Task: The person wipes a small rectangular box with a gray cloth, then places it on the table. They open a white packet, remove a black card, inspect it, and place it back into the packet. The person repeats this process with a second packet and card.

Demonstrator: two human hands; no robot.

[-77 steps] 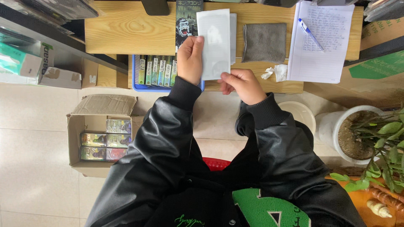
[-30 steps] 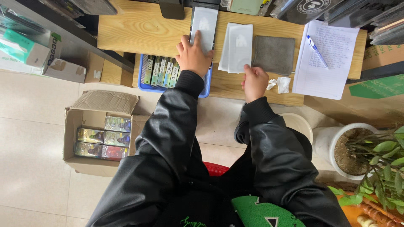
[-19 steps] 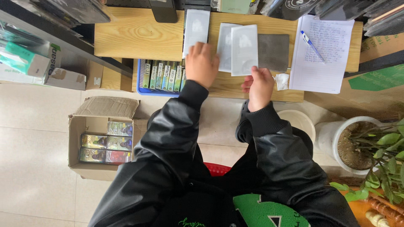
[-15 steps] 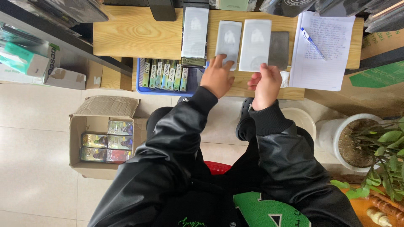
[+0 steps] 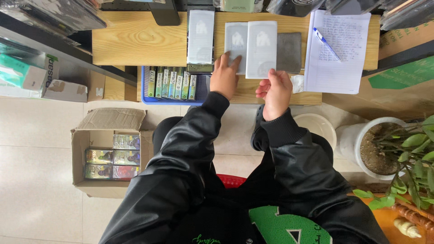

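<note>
Right sheet: a white translucent sheet [image 5: 261, 49] lies flat on the bench, its lower edge pinched by the right hand.
Right hand: the right hand [image 5: 274, 88] is closed in a pinch on the bottom edge of that sheet, thumb and fingers curled.
Left sheet: a second white sheet [image 5: 235, 45] lies just beside the first, partly under its left edge.
Left hand: the left hand [image 5: 223, 77] is open, fingers stretched flat on the lower edge of this sheet, gripping nothing.
Third sheet: a narrower white sheet [image 5: 200, 37] rests further left on a dark pack, apart from both hands.
Grey pad: a grey square pad [image 5: 289, 52] touches the right side of the pinched sheet.
Paper: a written page [image 5: 339, 58] with a blue pen [image 5: 326, 44] lying on it, right of the pad.
Bench: light wood bench [image 5: 135, 40], bare at its left part.
Blue tray: a blue tray [image 5: 147, 92] under the bench edge holds upright green packs.
Floor: an open cardboard box [image 5: 81, 149] with coloured packs, left of the knees.
Plant: a white pot [image 5: 350, 140] with green leaves, well to the right.
</note>
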